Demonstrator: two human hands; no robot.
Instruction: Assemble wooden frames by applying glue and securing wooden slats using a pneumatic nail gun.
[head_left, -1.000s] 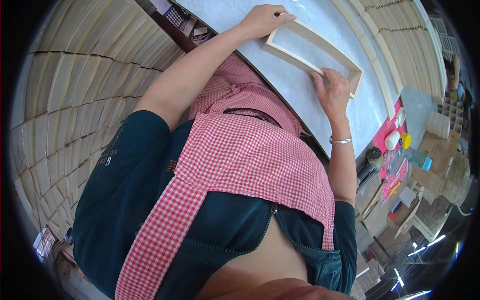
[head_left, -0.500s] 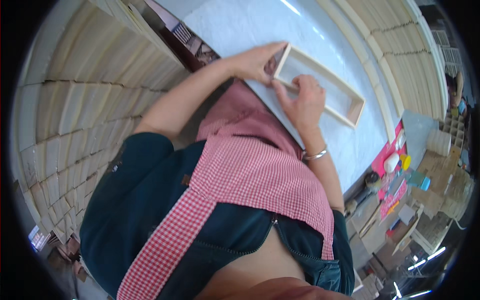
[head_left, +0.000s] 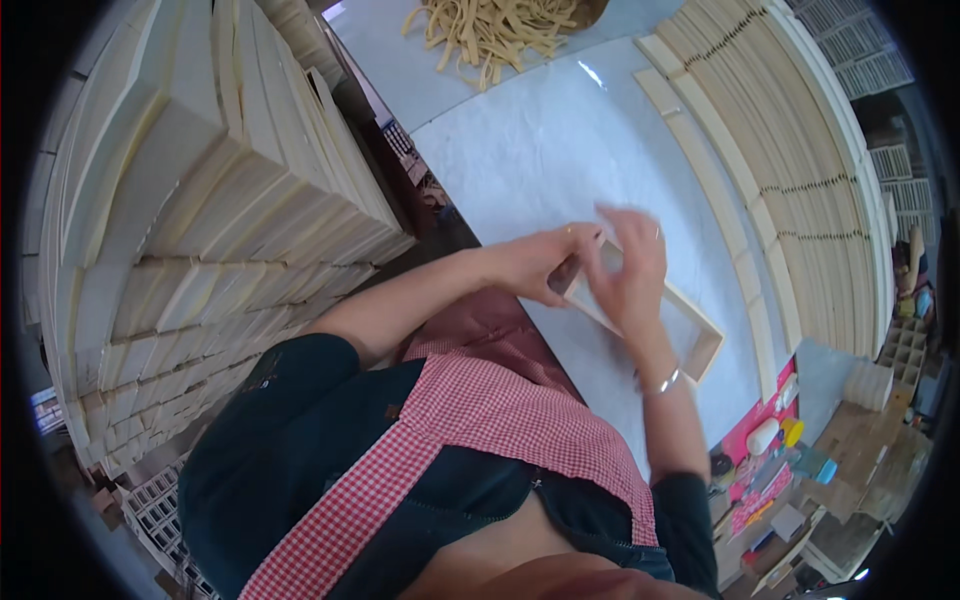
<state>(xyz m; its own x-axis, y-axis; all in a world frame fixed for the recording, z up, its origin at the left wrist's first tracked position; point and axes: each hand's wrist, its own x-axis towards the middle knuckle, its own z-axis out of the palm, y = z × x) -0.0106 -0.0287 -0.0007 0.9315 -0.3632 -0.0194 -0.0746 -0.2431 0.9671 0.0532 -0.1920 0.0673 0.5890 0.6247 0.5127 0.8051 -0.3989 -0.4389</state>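
Note:
A long, narrow frame of pale wood point(head_left: 706, 357) lies on the white tabletop point(head_left: 520, 150); I cannot tell whether it has a bottom. My left hand point(head_left: 535, 262) grips its end nearest me on the left, thumb and fingers apart around the end wall. My right hand point(head_left: 634, 285), with a silver bangle at the wrist, is over the middle of the frame. Its fingers are slightly blurred, but they look stretched out, apart from the thumb, with nothing seen in them. The hand and wrist hide part of the frame's long sides.
Pale wooden strips point(head_left: 790, 170) stand in a long row along the table's far right. Tall stacks of wooden boards point(head_left: 230, 200) rise close to my left. A heap of tan strips point(head_left: 490, 35) lies at the far end. Jars and a yellow lid point(head_left: 791, 432) sit at the right.
The view has shifted, bringing the heap of tan strips into sight. My right hand has lifted from the frame's near side, its fingers now stretched out. My left hand still grips the end.

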